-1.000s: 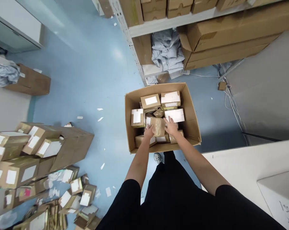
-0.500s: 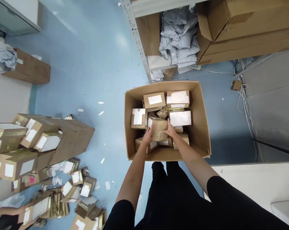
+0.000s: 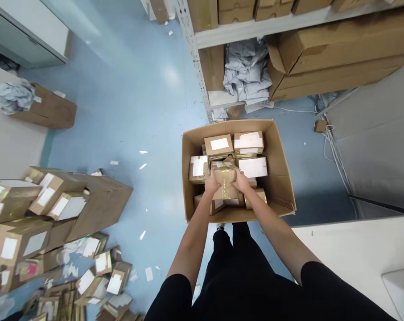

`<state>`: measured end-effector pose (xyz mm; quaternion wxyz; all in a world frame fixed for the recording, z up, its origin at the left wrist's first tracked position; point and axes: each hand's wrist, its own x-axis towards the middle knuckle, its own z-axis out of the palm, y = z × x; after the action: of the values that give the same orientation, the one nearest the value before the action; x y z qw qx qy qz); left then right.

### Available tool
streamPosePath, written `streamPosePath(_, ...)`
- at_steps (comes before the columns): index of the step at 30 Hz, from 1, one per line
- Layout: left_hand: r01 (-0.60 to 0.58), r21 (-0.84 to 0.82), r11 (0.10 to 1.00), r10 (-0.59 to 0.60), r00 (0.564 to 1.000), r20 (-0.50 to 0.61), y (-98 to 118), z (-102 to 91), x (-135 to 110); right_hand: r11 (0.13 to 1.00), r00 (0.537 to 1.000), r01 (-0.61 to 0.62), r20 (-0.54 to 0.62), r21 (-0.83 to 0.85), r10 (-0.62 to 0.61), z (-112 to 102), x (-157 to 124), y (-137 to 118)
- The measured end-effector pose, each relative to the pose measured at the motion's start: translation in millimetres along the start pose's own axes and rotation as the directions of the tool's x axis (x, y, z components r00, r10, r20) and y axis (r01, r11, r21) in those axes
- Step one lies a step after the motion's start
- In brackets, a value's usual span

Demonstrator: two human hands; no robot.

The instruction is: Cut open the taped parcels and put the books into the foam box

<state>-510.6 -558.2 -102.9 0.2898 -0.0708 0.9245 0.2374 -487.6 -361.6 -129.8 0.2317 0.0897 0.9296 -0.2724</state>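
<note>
Both my hands grip a small taped cardboard box from its two sides, above the middle of a large open carton. My left hand presses its left side, and my right hand closes on its right side. Around it in the carton lie several other small boxes with white labels. One labelled box sits at the back, another box is at the back right, a box stands at the left, and a box lies at the right. What lies under the held box is hidden.
A metal shelf with cartons and grey plastic mailers stands behind the carton. At left are stacked parcels and a long brown carton. Cables run along the right wall. Paper scraps dot the blue floor.
The held box has tilted, showing more of its taped top and front, while both hands keep their grip. The view has shifted, bringing more of the shelf in at the top.
</note>
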Motion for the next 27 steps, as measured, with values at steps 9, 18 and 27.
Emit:
streamPosePath(9, -0.299, -0.122, 0.946, 0.244, 0.909, -0.339, 32, -79.4, -114, 0.987, 0.940, 0.088, -0.317, -0.132, -0.126, -108, -100, -65)
streamPosePath(18, -0.620, -0.078, 0.781, 0.554, 0.745, -0.372, 94, -114.3, -199, 0.993, 0.776, -0.089, -0.630, -0.077, 0.021, -167, -239, -66)
streamPosePath(27, -0.855, -0.026, 0.518, 0.832, 0.510, -0.216, 183, -26.6, -290, 0.928, 0.533, -0.328, -0.775, 0.179, 0.338, -163, -386, 33)
